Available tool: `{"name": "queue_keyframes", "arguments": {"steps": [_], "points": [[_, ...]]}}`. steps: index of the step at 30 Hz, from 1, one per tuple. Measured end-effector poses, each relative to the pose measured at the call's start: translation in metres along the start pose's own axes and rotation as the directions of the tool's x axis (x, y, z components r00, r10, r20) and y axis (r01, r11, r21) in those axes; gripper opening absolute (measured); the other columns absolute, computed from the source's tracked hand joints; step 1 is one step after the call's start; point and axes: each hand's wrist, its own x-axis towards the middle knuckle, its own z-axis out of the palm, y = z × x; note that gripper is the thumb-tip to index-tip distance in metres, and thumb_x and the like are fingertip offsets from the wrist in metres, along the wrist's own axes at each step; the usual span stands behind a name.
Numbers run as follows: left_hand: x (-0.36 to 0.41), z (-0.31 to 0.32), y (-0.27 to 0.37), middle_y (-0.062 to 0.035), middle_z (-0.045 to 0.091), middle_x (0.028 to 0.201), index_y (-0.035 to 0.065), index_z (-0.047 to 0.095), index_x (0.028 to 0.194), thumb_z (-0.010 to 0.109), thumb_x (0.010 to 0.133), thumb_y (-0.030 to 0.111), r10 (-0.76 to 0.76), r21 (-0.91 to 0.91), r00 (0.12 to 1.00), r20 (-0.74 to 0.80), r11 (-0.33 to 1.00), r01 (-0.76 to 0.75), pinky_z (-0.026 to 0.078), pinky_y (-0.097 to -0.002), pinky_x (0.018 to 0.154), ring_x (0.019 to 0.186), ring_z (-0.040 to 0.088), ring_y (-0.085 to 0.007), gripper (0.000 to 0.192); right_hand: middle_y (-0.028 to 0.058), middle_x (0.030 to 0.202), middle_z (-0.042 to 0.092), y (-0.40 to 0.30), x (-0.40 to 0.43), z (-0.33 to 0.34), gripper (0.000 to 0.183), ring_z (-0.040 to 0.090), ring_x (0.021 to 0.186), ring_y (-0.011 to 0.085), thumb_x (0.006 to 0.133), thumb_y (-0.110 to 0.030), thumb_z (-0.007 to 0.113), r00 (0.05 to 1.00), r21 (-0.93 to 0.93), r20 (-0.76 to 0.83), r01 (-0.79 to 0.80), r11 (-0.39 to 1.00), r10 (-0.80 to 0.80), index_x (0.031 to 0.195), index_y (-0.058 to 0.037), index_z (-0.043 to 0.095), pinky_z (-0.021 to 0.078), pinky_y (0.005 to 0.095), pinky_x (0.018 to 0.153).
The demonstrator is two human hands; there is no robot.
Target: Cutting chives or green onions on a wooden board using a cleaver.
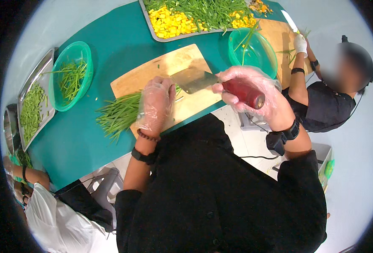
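My right hand (252, 95), in a clear plastic glove, grips the dark red handle (244, 94) of a cleaver. Its broad metal blade (194, 80) reaches left over the wooden cutting board (161, 66). My left hand (156, 104), also gloved in clear plastic, presses with curled fingers on a bundle of long green stalks, seemingly garlic chives (120, 114). Their leafy ends spread past the board's left edge onto the green table. The blade is close to the left fingertips; whether it touches the stalks I cannot tell. A small green piece (158, 66) lies near the board's far edge.
A tray (170, 40) of yellow cubes and cut greens stands beyond the board. Green baskets stand left (90, 80) and right (268, 47); a metal tray (48, 60) of cut pieces is far left. One co-worker at right holds a knife (289, 20); another sits lower left.
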Motion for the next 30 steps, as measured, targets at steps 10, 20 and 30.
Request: {"name": "queue_keyframes", "arguments": {"steps": [10,20,30], "points": [[0.000,-0.003,0.003,-0.0185,0.063,0.094,0.0031,0.062,0.098,0.065,0.088,0.007,0.010,-0.007,1.000,0.013,1.000,-0.010,0.050,-0.0500,0.078,0.090,0.061,-0.0403,0.011,0.0126,0.080,0.057,-0.018,0.005,0.018,0.022,0.050,0.045,0.0164,0.096,-0.023,0.056,0.873,0.423,0.012,-0.446,0.789,0.487,0.100,-0.0022,0.053,0.0404,0.0233,0.038],[-0.001,-0.005,0.002,-0.0192,0.062,0.095,0.0023,0.063,0.097,0.064,0.088,0.009,-0.015,-0.004,0.999,0.037,1.000,0.015,0.050,-0.0503,0.078,0.090,0.061,-0.0409,0.011,0.0154,0.080,0.061,-0.010,0.002,0.016,0.030,0.060,0.058,0.0211,0.094,-0.021,0.058,0.938,0.325,-0.066,-0.304,0.896,0.342,0.108,0.0062,0.054,0.0496,0.0285,0.048],[-0.001,0.002,-0.003,-0.0160,0.063,0.093,0.0064,0.065,0.094,0.067,0.088,0.014,-0.029,0.009,0.999,0.027,1.000,0.029,0.050,-0.0477,0.078,0.089,0.062,-0.0376,0.009,0.0038,0.071,0.052,0.043,-0.008,0.002,0.023,0.049,0.047,0.0145,0.089,-0.015,0.062,0.739,0.443,-0.093,-0.570,0.692,0.667,0.107,-0.0045,0.053,0.0386,0.0267,0.037]]}}
